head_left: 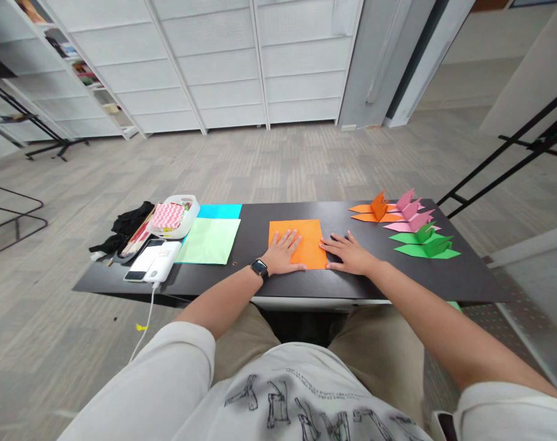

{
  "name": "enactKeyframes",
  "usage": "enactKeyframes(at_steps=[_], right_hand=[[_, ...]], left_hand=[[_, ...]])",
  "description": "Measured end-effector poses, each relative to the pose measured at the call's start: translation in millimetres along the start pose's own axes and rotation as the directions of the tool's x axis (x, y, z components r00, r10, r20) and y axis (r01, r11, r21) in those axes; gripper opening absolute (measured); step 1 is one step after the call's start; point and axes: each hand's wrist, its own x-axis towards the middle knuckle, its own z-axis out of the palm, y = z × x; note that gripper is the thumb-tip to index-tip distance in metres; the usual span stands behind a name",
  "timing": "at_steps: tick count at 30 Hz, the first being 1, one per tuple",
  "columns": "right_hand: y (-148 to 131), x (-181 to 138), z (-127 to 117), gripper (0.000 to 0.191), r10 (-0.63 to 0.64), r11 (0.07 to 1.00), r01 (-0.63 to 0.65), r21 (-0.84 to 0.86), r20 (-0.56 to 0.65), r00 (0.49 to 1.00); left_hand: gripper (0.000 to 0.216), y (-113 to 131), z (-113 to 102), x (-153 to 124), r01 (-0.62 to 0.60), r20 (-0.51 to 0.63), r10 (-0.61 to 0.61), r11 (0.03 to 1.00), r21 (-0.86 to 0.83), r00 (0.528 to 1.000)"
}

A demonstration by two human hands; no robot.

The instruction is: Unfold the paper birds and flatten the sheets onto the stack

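An orange square of paper (309, 239) lies flat on the dark table in front of me. My left hand (284, 252) rests on its left part, fingers spread, with a dark watch on the wrist. At the right edge of the sheet lies my right hand (349, 253), its fingers apart and the tips at the paper's border. Neither hand grips anything. To the right stand folded paper cranes: an orange crane (378, 209), pink cranes (415, 220) and green cranes (432, 245).
On the left of the table (255, 211) are light green paper (209, 240), blue paper (220, 211), a white basket (186, 222), a phone (144, 260), a white power bank (163, 262) with a hanging cable, and black cloth (133, 222). Black stand legs (503, 150) rise at the right.
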Motion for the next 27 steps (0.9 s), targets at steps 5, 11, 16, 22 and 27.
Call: enactKeyframes(at_steps=[5,11,16,22,27], right_hand=[[2,4,-5,0.076,0.006,1.000,-0.006,0.014,0.041,0.999],[0,8,-6,0.078,0.021,0.999,-0.024,0.031,0.071,0.997],[-6,7,-15,0.089,0.038,0.998,-0.042,0.043,0.100,0.994],[-22,-7,-19,0.069,-0.012,0.998,0.016,0.059,-0.061,0.998],[-32,-15,-9,0.043,-0.044,0.996,0.057,0.069,-0.180,0.983]], left_hand=[[0.113,-22,-17,-17,-0.026,0.029,0.025,0.999,0.031,0.999],[0.070,19,-26,-24,-0.192,-0.122,0.185,0.980,-0.051,0.975],[0.052,61,-16,-16,-0.120,-0.129,0.111,0.991,-0.064,0.985],[0.028,58,-12,-17,-0.120,-0.149,0.117,0.993,-0.013,0.982],[0.032,56,-7,-20,-0.128,-0.200,0.123,0.992,-0.012,0.972]])
